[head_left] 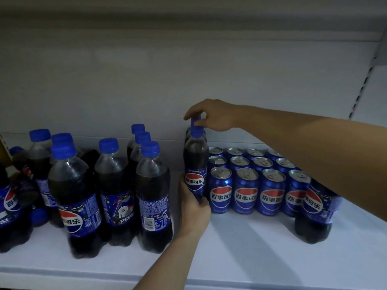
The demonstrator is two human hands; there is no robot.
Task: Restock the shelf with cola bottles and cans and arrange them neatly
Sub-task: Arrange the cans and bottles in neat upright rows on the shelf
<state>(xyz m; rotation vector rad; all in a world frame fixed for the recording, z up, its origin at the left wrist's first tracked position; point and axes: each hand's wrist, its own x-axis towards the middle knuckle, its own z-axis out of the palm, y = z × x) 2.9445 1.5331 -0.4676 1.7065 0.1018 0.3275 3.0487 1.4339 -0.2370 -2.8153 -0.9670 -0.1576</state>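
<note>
Shelf (251,248): white, dimly lit.
Back panel (125,80): plain grey, with a slotted upright (360,91) at right.
Bottle cluster (113,185): standing at left.
Cans (247,191): three rows, right of centre.
Left grip (193,208): clamped round the front bottle (194,164), just beside the cans.
Right grip (211,115): pinching the rear bottle's cap (196,119).

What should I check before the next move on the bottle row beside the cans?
1. Left hand grips front bottle low: ok.
2. Right hand pinches rear bottle cap: ok.
3. Base under that cap seated: cannot tell, hidden.
4. Cans in straight rows: ok.
5. Lone right bottle in line: not ok, stands before the cans.
6. Left bottle group labels outward: not ok, mixed.
</note>
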